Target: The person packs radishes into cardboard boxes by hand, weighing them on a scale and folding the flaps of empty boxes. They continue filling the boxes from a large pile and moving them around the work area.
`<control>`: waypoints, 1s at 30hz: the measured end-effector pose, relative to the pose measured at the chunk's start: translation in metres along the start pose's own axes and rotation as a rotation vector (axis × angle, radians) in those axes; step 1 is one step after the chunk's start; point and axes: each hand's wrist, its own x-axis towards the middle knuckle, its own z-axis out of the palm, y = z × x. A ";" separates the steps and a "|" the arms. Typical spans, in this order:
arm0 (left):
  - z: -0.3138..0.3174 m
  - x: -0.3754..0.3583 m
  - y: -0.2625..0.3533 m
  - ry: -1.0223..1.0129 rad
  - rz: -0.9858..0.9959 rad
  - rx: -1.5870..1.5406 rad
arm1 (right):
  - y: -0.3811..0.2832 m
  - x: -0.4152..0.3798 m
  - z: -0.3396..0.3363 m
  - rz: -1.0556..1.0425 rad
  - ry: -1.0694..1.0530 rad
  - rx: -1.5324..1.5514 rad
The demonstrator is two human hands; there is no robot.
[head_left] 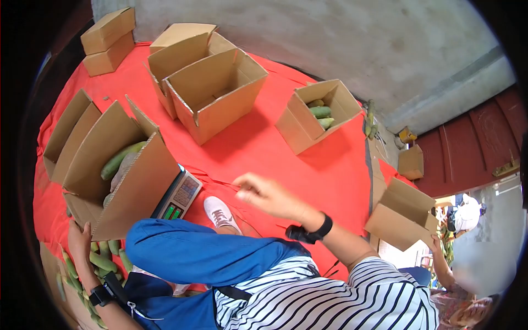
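Note:
My left hand [80, 240] grips the lower corner of an open cardboard box [132, 192]. The box holds a long green gourd-like vegetable [122, 160] and greyish ones partly hidden by its wall. It rests on or against a digital scale [184, 190] with lit green displays; the contact is hidden. My right hand [264, 193] is raised over the red cloth, right of the scale, fingers loosely bent and apart from the thumb, holding nothing. Below my left hand lie several green vegetables [103, 260], beside my bent knee.
Open boxes [220, 93] stand at the back on the red cloth [264, 148]. Another box [319, 115] holds green vegetables. Stacked boxes [110, 44] are far left, another box [69, 135] left. At right, another person's hand [435, 242] touches a box [401, 214]. A grey wall borders the cloth.

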 end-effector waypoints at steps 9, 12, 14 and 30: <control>0.016 0.024 -0.035 -0.076 0.027 -0.206 | 0.054 -0.159 -0.166 0.504 0.391 -1.274; 0.031 0.042 -0.065 -0.097 0.078 -0.250 | 0.054 -0.223 -0.181 0.820 0.279 -1.269; 0.028 0.043 -0.054 -0.094 0.071 -0.177 | 0.088 -0.259 -0.181 0.952 0.291 -1.358; -0.010 0.000 0.017 -0.043 0.026 -0.050 | 0.007 -0.119 -0.092 0.064 0.327 -0.830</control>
